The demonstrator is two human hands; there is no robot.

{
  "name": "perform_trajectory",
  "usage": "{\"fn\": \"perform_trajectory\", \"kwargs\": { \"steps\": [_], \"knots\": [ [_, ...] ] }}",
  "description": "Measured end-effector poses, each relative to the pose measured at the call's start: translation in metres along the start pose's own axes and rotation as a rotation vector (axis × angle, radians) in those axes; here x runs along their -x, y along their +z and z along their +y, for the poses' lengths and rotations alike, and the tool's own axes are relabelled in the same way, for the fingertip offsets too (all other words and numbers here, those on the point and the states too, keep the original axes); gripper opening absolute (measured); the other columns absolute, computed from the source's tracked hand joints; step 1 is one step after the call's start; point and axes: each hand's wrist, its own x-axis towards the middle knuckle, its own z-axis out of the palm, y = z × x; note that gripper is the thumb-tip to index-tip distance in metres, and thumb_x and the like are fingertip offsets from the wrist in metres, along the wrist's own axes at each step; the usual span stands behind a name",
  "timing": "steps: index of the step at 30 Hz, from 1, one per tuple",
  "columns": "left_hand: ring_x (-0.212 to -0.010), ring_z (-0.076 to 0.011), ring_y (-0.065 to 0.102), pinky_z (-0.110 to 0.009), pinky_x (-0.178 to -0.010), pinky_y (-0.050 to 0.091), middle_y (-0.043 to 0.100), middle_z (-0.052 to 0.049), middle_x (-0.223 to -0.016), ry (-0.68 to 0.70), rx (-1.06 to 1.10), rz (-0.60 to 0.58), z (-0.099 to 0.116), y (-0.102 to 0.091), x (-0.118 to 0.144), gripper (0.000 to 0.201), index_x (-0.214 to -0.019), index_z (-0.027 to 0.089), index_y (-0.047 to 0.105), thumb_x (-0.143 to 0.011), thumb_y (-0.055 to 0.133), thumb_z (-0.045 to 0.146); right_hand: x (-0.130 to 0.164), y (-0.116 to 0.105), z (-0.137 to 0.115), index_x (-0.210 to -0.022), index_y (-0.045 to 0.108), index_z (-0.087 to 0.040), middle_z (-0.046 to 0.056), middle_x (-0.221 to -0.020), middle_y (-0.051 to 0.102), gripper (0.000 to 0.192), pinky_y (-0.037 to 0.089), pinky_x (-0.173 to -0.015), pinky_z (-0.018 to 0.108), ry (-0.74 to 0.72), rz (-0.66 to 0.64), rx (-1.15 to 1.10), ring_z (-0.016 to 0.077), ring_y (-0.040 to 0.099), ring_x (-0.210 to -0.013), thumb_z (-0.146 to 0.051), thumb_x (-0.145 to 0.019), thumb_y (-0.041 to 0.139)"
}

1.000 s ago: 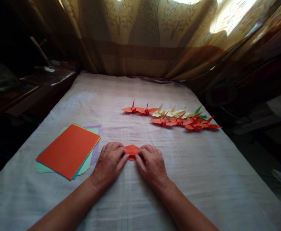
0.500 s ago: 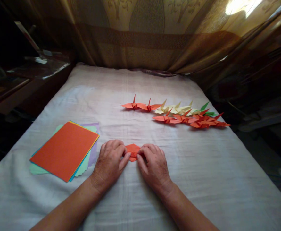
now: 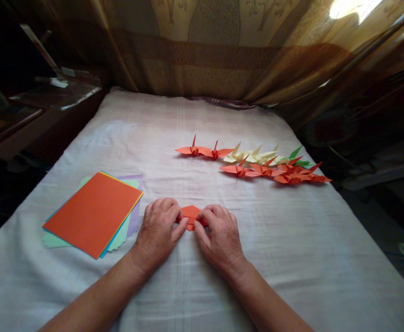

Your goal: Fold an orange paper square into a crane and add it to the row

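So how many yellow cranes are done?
3, I think: pale yellow cranes in the back row at and, right of two orange ones. They overlap, so another may be hidden.

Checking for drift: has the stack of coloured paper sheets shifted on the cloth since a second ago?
No. The paper stack keeps its spot against the row of folded cranes; only the camera tilted.
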Motion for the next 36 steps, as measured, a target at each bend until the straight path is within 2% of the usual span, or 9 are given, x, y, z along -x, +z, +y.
{"fn": "perform_trajectory", "kwargs": {
  "steps": [4,8,16,23,26,28,31,34,36],
  "knots": [
    [-0.089,-0.0243,0.051,-0.039,-0.08,0.038,0.058,-0.004,-0.089,-0.004,0.018,-0.021,-0.002,-0.001,-0.001,0.015,-0.078,0.021,0.051,-0.09,0.058,0.027,-0.003,0.001,-0.005,-0.078,0.061,-0.021,0.003,-0.087,0.06,0.015,0.033,-0.075,0.033,0.065,-0.01,0.046,0.02,0.053,-0.083,-0.033,-0.085,0.068],
    [-0.088,-0.0232,0.052,-0.038,-0.079,0.039,0.058,-0.003,-0.088,-0.006,0.12,-0.052,-0.007,-0.004,-0.002,0.01,-0.081,0.021,0.052,-0.089,0.057,0.022,-0.003,0.0,-0.002,-0.081,0.062,-0.022,0.002,-0.089,0.061,0.009,0.033,-0.076,0.033,0.078,-0.037,-0.04,0.0202,0.054,-0.086,-0.022,-0.083,0.07],
    [-0.088,-0.0212,0.054,-0.036,-0.081,0.04,0.06,-0.001,-0.087,0.037,0.266,-0.087,-0.019,-0.009,-0.004,0.005,-0.082,0.021,0.054,-0.087,0.055,0.018,-0.007,-0.01,0.017,-0.076,0.06,-0.022,0.0,-0.085,0.062,0.016,0.038,-0.075,0.03,0.001,-0.111,-0.266,0.0177,0.055,-0.084,-0.006,-0.081,0.063],
    [-0.089,-0.0202,0.056,-0.035,-0.083,0.044,0.063,-0.002,-0.089,0.083,0.338,-0.108,-0.03,-0.011,-0.006,0.008,-0.083,0.021,0.056,-0.086,0.05,0.016,-0.007,-0.007,0.022,-0.076,0.061,-0.022,0.0,-0.084,0.063,0.016,0.04,-0.077,0.029,-0.06,-0.086,-0.302,0.0175,0.057,-0.084,-0.007,-0.08,0.063],
    [-0.089,-0.02,0.058,-0.035,-0.083,0.047,0.065,-0.003,-0.09,0.103,0.327,-0.082,-0.031,-0.014,-0.007,0.013,-0.085,0.021,0.059,-0.086,0.048,0.014,-0.008,-0.004,0.024,-0.075,0.062,-0.022,0.0,-0.083,0.063,0.016,0.04,-0.077,0.029,-0.063,-0.075,-0.299,0.0172,0.057,-0.084,-0.007,-0.079,0.064],
    [-0.093,-0.0208,0.059,-0.036,-0.085,0.048,0.067,-0.004,-0.096,0.11,0.277,-0.004,-0.027,-0.015,-0.003,0.018,-0.09,0.02,0.062,-0.087,0.045,0.012,-0.009,-0.003,0.024,-0.075,0.062,-0.021,0.0,-0.082,0.063,0.015,0.04,-0.077,0.029,-0.059,-0.076,-0.295,0.017,0.057,-0.083,-0.007,-0.079,0.065],
    [-0.101,-0.0248,0.057,-0.041,-0.09,0.046,0.066,-0.007,-0.106,0.13,0.091,0.107,-0.01,-0.016,0.01,0.025,-0.1,0.021,0.066,-0.088,0.046,0.012,-0.01,-0.003,0.023,-0.073,0.062,-0.021,0.0,-0.08,0.063,0.015,0.04,-0.075,0.028,-0.051,-0.072,-0.284,0.0166,0.057,-0.081,-0.007,-0.078,0.065],
    [-0.099,-0.0251,0.058,-0.041,-0.089,0.047,0.066,-0.008,-0.106,0.182,-0.069,0.05,0.012,-0.013,0.023,0.024,-0.109,0.022,0.067,-0.092,0.051,0.018,-0.012,-0.005,0.022,-0.071,0.062,-0.021,-0.001,-0.078,0.063,0.015,0.04,-0.073,0.028,-0.045,-0.067,-0.27,0.0159,0.057,-0.078,-0.008,-0.077,0.065],
    [-0.099,-0.0266,0.058,-0.042,-0.087,0.047,0.067,-0.008,-0.105,0.162,-0.161,0.021,0.021,-0.01,0.029,0.025,-0.114,0.021,0.066,-0.093,0.053,0.022,-0.013,-0.006,0.022,-0.071,0.062,-0.021,-0.001,-0.078,0.063,0.014,0.041,-0.072,0.027,-0.043,-0.071,-0.267,0.0158,0.057,-0.077,-0.009,-0.077,0.064]
  ]
}}
